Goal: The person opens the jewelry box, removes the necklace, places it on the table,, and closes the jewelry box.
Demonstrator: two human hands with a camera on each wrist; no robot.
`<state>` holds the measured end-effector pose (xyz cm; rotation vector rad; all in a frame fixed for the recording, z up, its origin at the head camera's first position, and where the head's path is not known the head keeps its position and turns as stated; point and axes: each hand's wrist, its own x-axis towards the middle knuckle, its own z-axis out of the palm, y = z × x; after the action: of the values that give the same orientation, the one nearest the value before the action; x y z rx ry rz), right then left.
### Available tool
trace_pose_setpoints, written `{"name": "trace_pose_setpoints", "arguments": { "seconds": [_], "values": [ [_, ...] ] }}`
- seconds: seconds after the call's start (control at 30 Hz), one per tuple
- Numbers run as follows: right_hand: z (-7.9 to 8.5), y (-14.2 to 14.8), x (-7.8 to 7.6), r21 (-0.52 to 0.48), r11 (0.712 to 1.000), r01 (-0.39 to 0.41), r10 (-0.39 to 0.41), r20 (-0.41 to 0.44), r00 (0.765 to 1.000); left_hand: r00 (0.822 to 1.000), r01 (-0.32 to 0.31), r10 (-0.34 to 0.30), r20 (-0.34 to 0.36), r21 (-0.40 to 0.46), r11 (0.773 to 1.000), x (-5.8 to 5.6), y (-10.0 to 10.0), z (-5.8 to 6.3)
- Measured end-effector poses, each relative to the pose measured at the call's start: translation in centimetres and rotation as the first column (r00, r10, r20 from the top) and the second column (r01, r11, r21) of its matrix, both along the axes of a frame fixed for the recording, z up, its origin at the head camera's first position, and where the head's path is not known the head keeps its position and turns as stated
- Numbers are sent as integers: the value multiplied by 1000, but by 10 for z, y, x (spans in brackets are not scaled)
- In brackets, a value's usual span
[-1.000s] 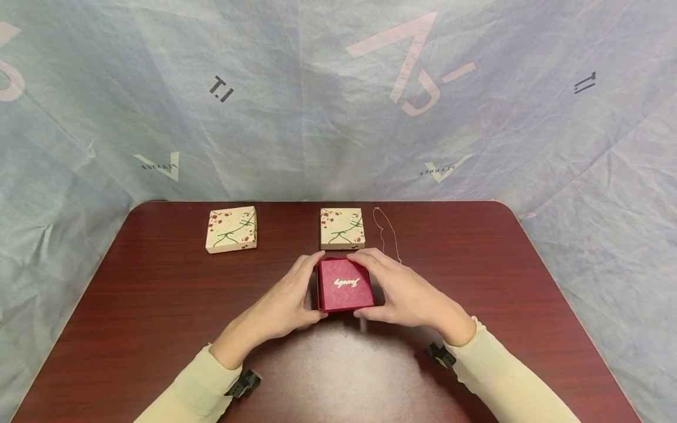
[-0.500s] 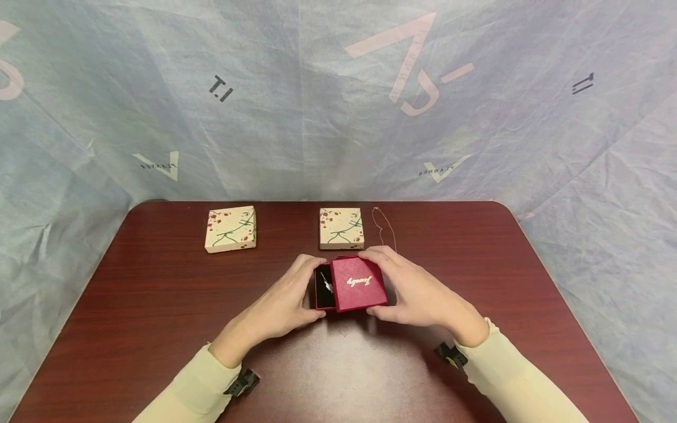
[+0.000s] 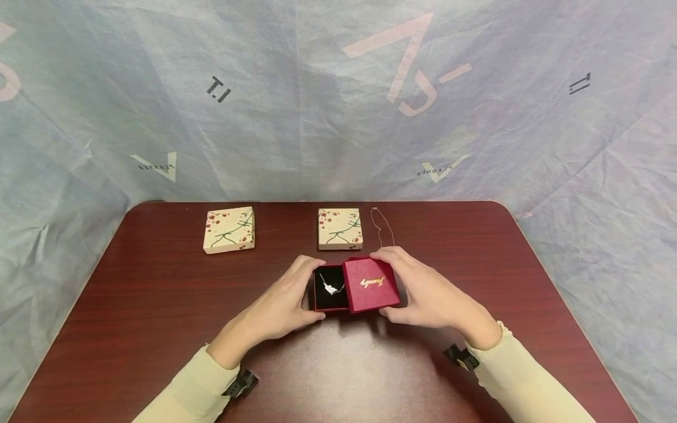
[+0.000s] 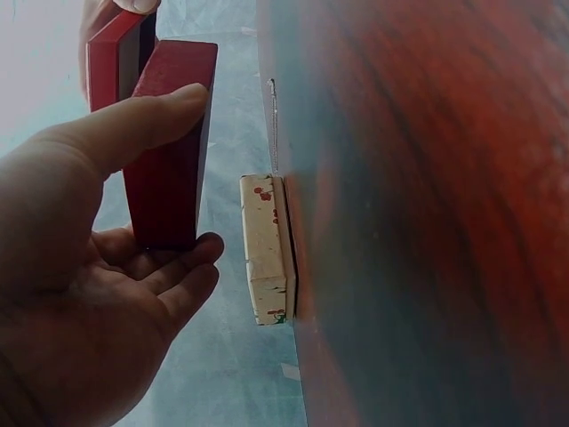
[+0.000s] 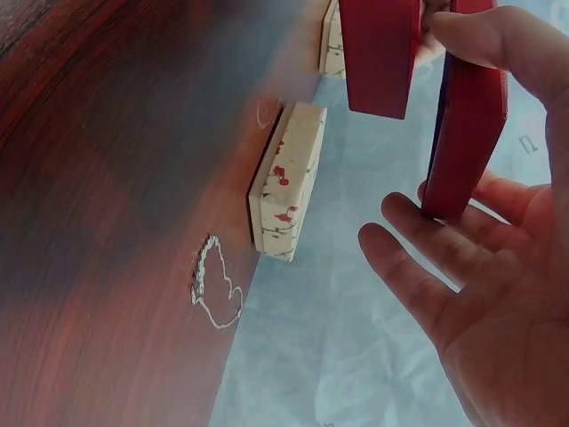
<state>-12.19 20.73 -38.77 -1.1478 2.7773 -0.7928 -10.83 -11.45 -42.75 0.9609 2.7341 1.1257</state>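
Observation:
In the head view my left hand (image 3: pixel 282 302) grips the base of a red jewelry box (image 4: pixel 164 191) between thumb and fingers. My right hand (image 3: pixel 425 291) holds the box's red lid (image 3: pixel 372 285), marked "Jewelry" in gold, by its near and far edges. The lid sits to the right, overlapping the base's right part. Inside the base, a silver necklace (image 3: pixel 331 289) with a pendant lies on a black insert (image 3: pixel 330 302). Both wrist views show the lid and base apart, held up above the table.
Two cream boxes with a red flower print, a left one (image 3: pixel 229 230) and a middle one (image 3: pixel 339 229), sit at the back of the dark red table (image 3: pixel 158 305). A thin chain (image 3: pixel 382 226) lies right of the middle box. A grey cloth (image 3: pixel 296 117) hangs behind.
My right hand has lifted the lid off and shifted it to the right, exposing the black insert and the silver necklace. My left hand has stayed in place with the base.

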Motion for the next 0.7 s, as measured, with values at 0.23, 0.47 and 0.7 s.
{"name": "trace_pose_setpoints", "arguments": {
  "seconds": [0.23, 0.47, 0.7],
  "values": [
    [0, 11, 2, 1, 1000, 24, -24, 5, 1000, 1000, -1, 1, 23, -14, 1000, 2, 0, 1],
    [2, 24, 5, 14, 999, 52, -52, 7, 999, 999, 10, -10, 31, -19, 1000, 4, -2, 1],
    [1, 39, 7, 16, 997, 73, -73, 7, 997, 999, 9, -7, 42, -27, 1000, 7, -2, 1]
  ]
}}
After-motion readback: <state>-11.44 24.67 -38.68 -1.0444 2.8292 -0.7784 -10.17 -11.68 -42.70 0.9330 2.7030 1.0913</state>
